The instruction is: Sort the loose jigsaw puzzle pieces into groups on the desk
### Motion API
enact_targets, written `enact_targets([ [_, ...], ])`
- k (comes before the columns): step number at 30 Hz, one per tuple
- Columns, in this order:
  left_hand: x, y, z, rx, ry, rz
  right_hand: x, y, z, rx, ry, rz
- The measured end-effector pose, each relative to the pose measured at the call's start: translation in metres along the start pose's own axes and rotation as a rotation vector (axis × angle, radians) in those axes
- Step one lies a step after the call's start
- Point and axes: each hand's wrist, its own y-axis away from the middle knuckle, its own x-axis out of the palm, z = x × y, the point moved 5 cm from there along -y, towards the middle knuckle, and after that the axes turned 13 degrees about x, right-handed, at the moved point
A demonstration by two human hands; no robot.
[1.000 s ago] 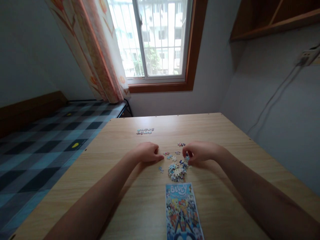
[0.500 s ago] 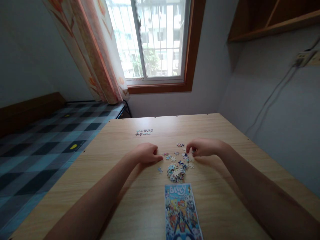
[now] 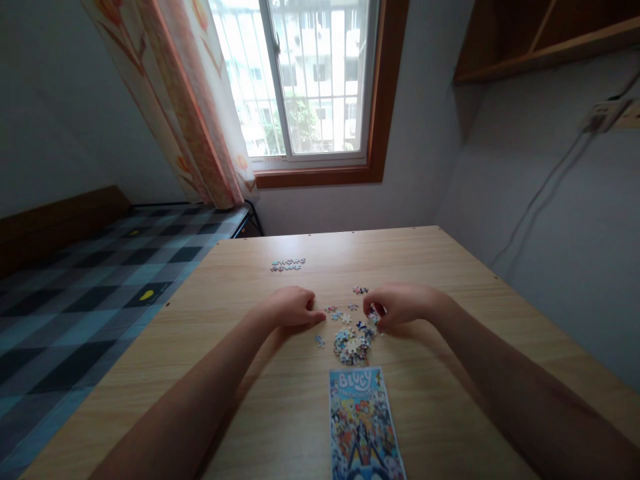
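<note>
Loose jigsaw puzzle pieces (image 3: 353,345) lie heaped mid-table, with several scattered pieces (image 3: 346,319) just beyond. To the left of these, my left hand (image 3: 293,307) rests on the table, fingers curled and thumb stretched out apart from them; nothing shows in it. My right hand (image 3: 403,305) reaches in from the other side, low over the pieces at the heap's right edge. Its index finger and thumb are parted around some pieces (image 3: 373,317), and its other fingers are partly hidden. A small piece (image 3: 320,341) lies alone below my left hand.
Two short rows of puzzle pieces (image 3: 288,265) lie farther back on the wooden table (image 3: 240,413). A picture sheet marked "BLUEY" (image 3: 365,427) is at the near edge. Left of the table stands a bed (image 3: 125,293) with a checked cover; a window (image 3: 325,87) is ahead.
My right hand has shifted a little left and down, over the pieces at the heap's right side, and its thumb and index finger are wider apart. My left hand stays in place.
</note>
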Motion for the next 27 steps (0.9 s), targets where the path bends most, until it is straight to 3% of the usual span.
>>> enact_targets([
  [6, -0.002, 0.001, -0.002, 0.006, -0.006, 0.0, 0.007, -0.008, 0.005, -0.042, 0.03, -0.044],
  [18, -0.001, 0.0, -0.001, 0.007, -0.002, -0.011, -0.012, -0.002, -0.005, -0.089, -0.102, -0.1],
  [27, 0.001, 0.0, 0.0, 0.006, 0.001, -0.002, -0.019, -0.004, -0.029, 0.163, 0.075, -0.289],
])
